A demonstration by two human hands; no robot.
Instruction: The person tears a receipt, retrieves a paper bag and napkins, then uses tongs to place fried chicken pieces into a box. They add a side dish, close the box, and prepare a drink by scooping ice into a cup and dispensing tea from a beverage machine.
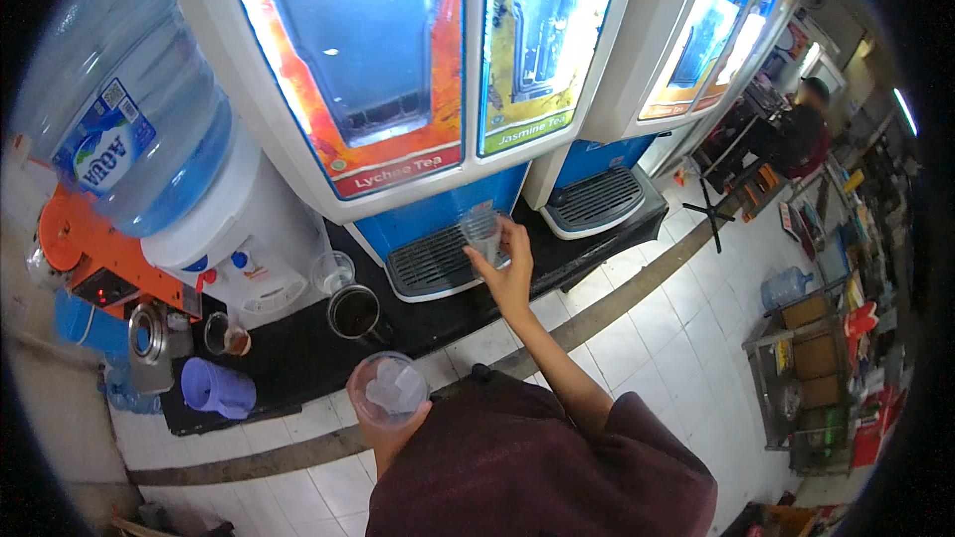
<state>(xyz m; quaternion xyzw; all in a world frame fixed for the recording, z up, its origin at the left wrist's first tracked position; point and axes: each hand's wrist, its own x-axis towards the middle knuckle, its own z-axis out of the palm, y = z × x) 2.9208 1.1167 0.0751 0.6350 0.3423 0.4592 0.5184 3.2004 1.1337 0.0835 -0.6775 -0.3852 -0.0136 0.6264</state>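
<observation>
In my left hand is a transparent plastic cup with ice, held low in front of my shirt. My right hand reaches forward and grips a small transparent cup over the slotted drip tray of a drink dispenser. Whether liquid is in that small cup cannot be made out. Between the two hands, nearer the left one, a mug of dark liquid stands on the black counter. Just behind it is another transparent plastic cup.
Left of the dispenser stands a white water dispenser with a large Aqua bottle. A purple pitcher and an orange cup-sealing machine are farther left. A second dispenser adjoins on the right. A person sits beyond.
</observation>
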